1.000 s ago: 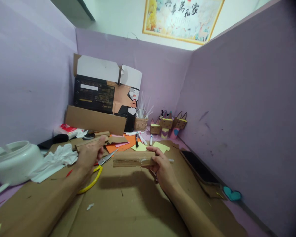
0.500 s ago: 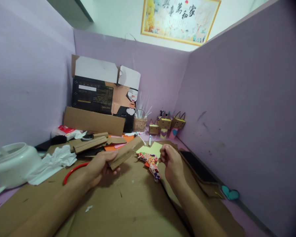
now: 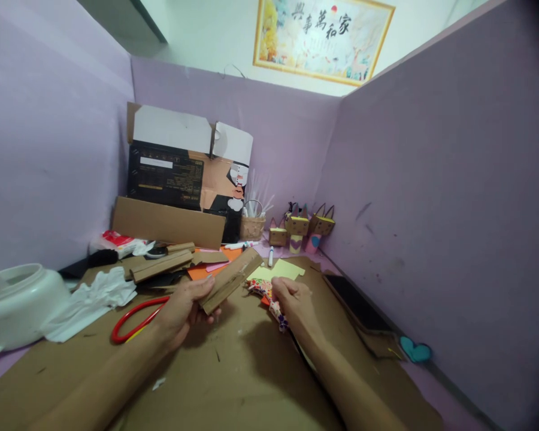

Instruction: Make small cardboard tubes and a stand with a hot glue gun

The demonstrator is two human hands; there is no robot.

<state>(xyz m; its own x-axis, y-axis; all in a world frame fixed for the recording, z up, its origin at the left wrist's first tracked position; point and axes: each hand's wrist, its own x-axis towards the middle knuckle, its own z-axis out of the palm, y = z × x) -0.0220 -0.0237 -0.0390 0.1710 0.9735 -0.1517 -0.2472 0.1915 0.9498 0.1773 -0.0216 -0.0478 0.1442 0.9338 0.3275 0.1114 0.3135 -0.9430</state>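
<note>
My left hand (image 3: 182, 310) grips the near end of a folded brown cardboard strip (image 3: 232, 279), which slants up and to the right above the cardboard-covered desk (image 3: 233, 377). My right hand (image 3: 291, 301) is down on a colourful patterned glue gun (image 3: 269, 297) lying on the desk, fingers curled around it. Red-handled scissors (image 3: 132, 315) lie just left of my left hand. Yellow paper sheets (image 3: 278, 270) sit behind the glue gun.
A white pot (image 3: 20, 305) and crumpled tissue (image 3: 94, 292) are at the left. An open box (image 3: 184, 173), cardboard pieces (image 3: 159, 265), markers, a small basket (image 3: 253, 226) and paper figures (image 3: 303, 226) stand at the back. A dark phone (image 3: 350, 301) lies right. Purple walls enclose the desk.
The cardboard strip passed from my right hand to my left, which let go of the scissors. My right hand moved onto the glue gun on the desk.
</note>
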